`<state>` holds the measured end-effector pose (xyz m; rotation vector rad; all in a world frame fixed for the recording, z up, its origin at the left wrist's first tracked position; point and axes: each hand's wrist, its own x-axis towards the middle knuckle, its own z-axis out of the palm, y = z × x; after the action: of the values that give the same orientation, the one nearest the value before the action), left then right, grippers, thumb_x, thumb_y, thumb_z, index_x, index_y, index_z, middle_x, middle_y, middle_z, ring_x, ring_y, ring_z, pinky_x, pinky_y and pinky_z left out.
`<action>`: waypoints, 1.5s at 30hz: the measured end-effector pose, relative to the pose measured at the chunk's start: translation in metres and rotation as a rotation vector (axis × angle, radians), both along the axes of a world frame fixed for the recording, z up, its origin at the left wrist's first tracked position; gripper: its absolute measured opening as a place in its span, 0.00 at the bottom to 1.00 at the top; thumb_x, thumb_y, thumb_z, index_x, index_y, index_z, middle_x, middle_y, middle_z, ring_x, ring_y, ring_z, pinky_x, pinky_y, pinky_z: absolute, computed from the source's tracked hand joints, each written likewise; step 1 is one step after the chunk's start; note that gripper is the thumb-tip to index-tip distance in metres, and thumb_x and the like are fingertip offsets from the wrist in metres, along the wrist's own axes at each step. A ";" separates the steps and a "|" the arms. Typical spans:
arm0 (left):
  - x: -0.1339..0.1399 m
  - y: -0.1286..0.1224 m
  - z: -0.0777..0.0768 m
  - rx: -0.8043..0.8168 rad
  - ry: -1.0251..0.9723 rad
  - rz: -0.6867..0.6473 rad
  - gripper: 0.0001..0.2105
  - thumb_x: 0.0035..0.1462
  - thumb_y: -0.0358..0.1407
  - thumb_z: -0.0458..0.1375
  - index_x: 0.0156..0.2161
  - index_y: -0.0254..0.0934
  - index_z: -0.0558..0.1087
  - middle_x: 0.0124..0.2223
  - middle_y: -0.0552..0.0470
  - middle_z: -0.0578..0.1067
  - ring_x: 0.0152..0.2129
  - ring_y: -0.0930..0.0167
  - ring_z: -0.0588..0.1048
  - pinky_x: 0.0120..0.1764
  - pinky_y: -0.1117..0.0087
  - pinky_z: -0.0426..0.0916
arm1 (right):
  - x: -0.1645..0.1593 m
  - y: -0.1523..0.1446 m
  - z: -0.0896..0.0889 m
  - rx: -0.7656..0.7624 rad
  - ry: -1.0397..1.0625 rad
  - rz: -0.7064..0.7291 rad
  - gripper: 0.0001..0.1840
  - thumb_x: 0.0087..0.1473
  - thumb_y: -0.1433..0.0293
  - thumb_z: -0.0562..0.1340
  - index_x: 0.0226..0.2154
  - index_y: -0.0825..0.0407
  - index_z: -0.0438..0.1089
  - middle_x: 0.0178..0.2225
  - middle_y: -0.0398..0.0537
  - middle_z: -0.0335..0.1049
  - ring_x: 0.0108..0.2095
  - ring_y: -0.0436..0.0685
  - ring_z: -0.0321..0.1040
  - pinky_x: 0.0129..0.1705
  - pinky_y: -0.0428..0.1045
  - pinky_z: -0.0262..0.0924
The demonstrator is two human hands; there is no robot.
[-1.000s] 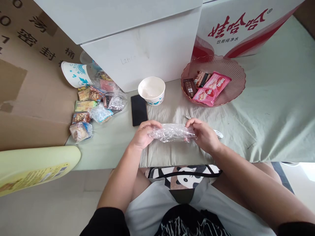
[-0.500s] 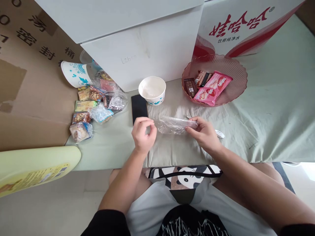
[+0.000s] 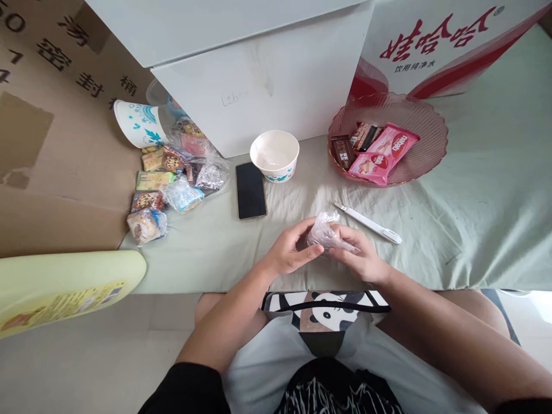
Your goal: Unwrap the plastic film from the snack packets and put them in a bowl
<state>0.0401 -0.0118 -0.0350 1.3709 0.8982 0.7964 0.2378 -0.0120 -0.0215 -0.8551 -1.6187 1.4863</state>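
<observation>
Crumpled clear plastic film (image 3: 323, 232) is bunched between my two hands, above the front part of the cloth-covered table. My left hand (image 3: 293, 248) closes on it from the left, thumb and fingers pressing its side. From the right, my right hand (image 3: 359, 253) grips it between thumb and fingers. Just beyond my right hand lies a white utility knife (image 3: 368, 222) on the cloth. A black phone (image 3: 251, 191) rests flat beyond my left hand, beside a white paper bowl (image 3: 275, 156) with a blue pattern.
A pink ribbed bowl (image 3: 433, 141) at the back right holds several wrapped snacks (image 3: 385, 154). More packaged snacks (image 3: 149, 226) and a tipped paper cup (image 3: 138, 123) lie at the left. White cartons (image 3: 267, 92) and a brown cardboard box (image 3: 56, 167) wall the back and left.
The plastic film, stretched out to the left before, is now gathered into a bunch. My left hand has moved right to meet my right hand, uncovering the phone; the knife also shows fully.
</observation>
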 end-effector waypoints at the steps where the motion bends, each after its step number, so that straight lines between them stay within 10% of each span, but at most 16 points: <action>1: 0.000 0.001 0.002 -0.022 0.010 -0.031 0.28 0.57 0.55 0.63 0.54 0.37 0.73 0.41 0.47 0.77 0.36 0.66 0.75 0.39 0.67 0.70 | 0.000 0.000 -0.002 -0.019 0.019 0.017 0.22 0.61 0.51 0.60 0.26 0.49 0.59 0.28 0.44 0.63 0.29 0.53 0.59 0.32 0.51 0.57; 9: -0.001 0.006 0.009 0.244 0.229 0.105 0.21 0.62 0.54 0.57 0.41 0.36 0.77 0.44 0.44 0.75 0.38 0.65 0.74 0.39 0.67 0.70 | 0.001 0.002 -0.010 0.113 -0.103 -0.300 0.18 0.57 0.57 0.66 0.45 0.47 0.64 0.49 0.54 0.69 0.50 0.62 0.66 0.48 0.56 0.64; 20: -0.006 0.005 0.004 0.096 0.244 0.185 0.16 0.58 0.49 0.63 0.38 0.37 0.74 0.29 0.54 0.73 0.25 0.74 0.69 0.29 0.72 0.64 | 0.004 0.006 0.001 0.050 -0.353 -0.202 0.09 0.53 0.65 0.63 0.29 0.48 0.61 0.23 0.40 0.62 0.24 0.50 0.58 0.28 0.47 0.54; 28: -0.052 0.030 -0.002 0.358 0.136 1.000 0.16 0.52 0.46 0.66 0.34 0.38 0.67 0.29 0.57 0.68 0.24 0.76 0.65 0.29 0.75 0.62 | 0.001 0.009 -0.002 0.023 -0.371 -0.202 0.07 0.54 0.65 0.58 0.28 0.48 0.59 0.23 0.39 0.60 0.23 0.49 0.55 0.27 0.47 0.52; 32: -0.069 0.036 0.005 0.546 0.228 1.188 0.14 0.48 0.39 0.64 0.35 0.39 0.63 0.30 0.60 0.64 0.23 0.77 0.63 0.29 0.74 0.60 | -0.002 0.007 -0.001 0.069 -0.425 -0.120 0.05 0.53 0.67 0.57 0.28 0.48 0.59 0.22 0.39 0.60 0.22 0.50 0.56 0.27 0.47 0.50; 40: -0.058 0.077 0.074 0.852 0.559 1.121 0.15 0.44 0.25 0.59 0.29 0.42 0.56 0.26 0.61 0.56 0.21 0.74 0.58 0.28 0.70 0.57 | -0.003 0.011 -0.004 0.067 -0.409 -0.052 0.04 0.54 0.69 0.57 0.29 0.48 0.59 0.21 0.38 0.61 0.22 0.50 0.58 0.28 0.47 0.51; 45: -0.035 0.147 0.112 0.576 1.095 0.728 0.14 0.43 0.22 0.62 0.32 0.41 0.65 0.29 0.54 0.70 0.33 0.65 0.75 0.40 0.64 0.67 | -0.004 0.014 -0.003 0.057 -0.361 -0.069 0.05 0.53 0.69 0.57 0.28 0.48 0.58 0.21 0.38 0.60 0.21 0.50 0.57 0.27 0.46 0.52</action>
<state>0.0051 0.1349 0.0768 2.0583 2.2331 0.8480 0.2342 0.0015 -0.0245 -1.1861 -1.8593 1.2831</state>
